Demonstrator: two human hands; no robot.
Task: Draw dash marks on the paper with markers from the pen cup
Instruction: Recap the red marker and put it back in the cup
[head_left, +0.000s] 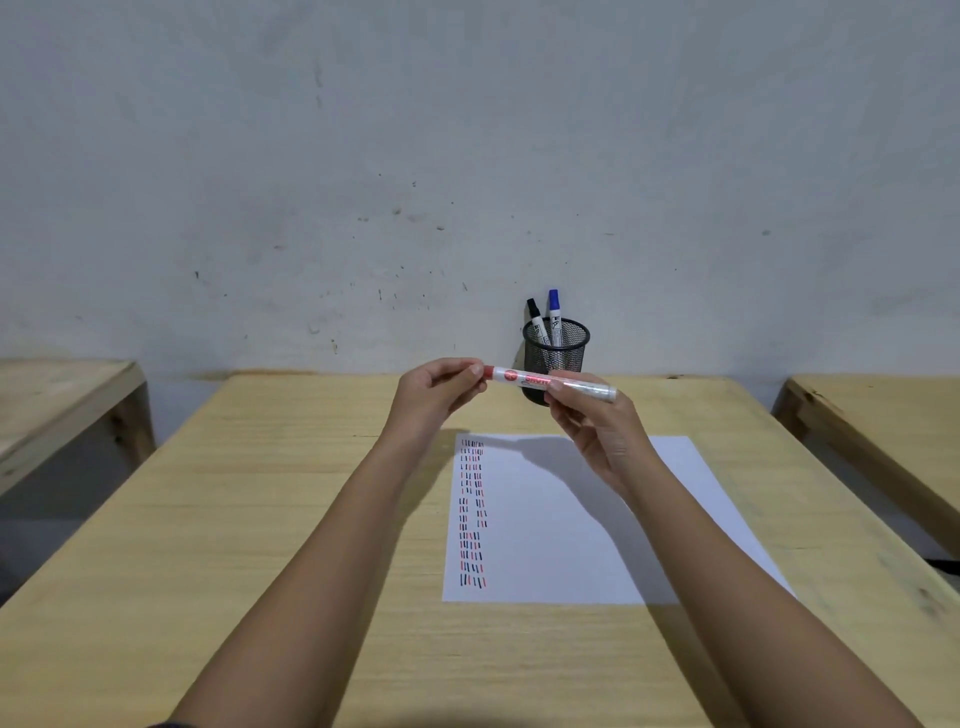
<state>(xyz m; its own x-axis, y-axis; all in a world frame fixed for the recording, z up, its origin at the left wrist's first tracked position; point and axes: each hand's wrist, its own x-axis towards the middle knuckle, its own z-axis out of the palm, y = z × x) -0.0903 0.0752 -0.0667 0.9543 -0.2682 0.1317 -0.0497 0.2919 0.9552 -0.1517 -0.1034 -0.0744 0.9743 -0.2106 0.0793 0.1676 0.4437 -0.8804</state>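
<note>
Forearms: both bare, rising from the bottom edge and converging above the tabletop (260, 519); the right forearm crosses over the paper's right half and throws a shadow on it.
Tabletop: pale wood, carrying the paper and, at its far edge, the pen cup.
Paper (545, 545): white sheet lying flat, right of the tabletop's centre; its far right part is hidden by the right hand and wrist.
Dash marks (472, 514): short strokes in red, blue and black, in narrow columns along the paper's left margin, running from its far edge to near its front edge.
Left hand (436, 389): raised above the tabletop, fingers curled, thumb and fingertips closed on the red cap end of the red marker.
Red marker (545, 382): held about level in the air between both hands, red cap to the left, white barrel with red print to the right; it crosses in front of the pen cup.
Right hand (597, 426): raised above the paper's far edge, fingers closed around the marker's barrel.
Pen cup (556, 358): black mesh, upright, its lower front partly hidden by the marker and right fingers.
Black marker (537, 322): standing in the cup, leaning left.
Blue marker (554, 314): standing in the cup just beside the black one.
Side benches (62, 405): pale wood, one at each side, apart from the tabletop.
Wall (467, 156): grey, scuffed, behind the cup.
</note>
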